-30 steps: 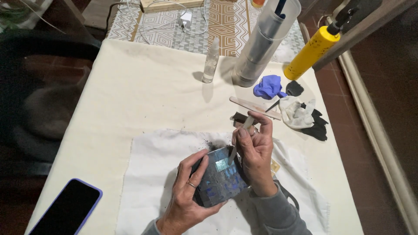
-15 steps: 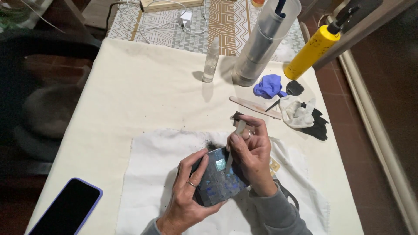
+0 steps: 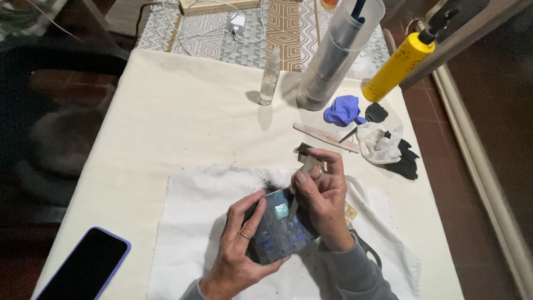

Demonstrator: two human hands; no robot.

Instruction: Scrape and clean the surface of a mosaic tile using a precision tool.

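My left hand point(image 3: 240, 244) grips a dark round object covered in shiny blue mosaic tiles point(image 3: 276, 232), holding it tilted over a white cloth point(image 3: 189, 222). My right hand point(image 3: 323, 195) pinches a small flat light-coloured tool point(image 3: 302, 178) with its tip resting on the tiled surface. Dark crumbs lie scattered on the cloth around the object.
A phone with a lilac case point(image 3: 86, 268) lies at the near left. Behind are a clear spray bottle point(image 3: 270, 78), a tall grey cylinder point(image 3: 336, 58), a yellow can point(image 3: 398, 66), a blue glove point(image 3: 341, 110), a wooden stick point(image 3: 325, 136), a small brush point(image 3: 369, 118) and white and black rags point(image 3: 388, 149).
My right hand has shifted slightly along the tiled object with the tool; the left hand keeps the same hold.
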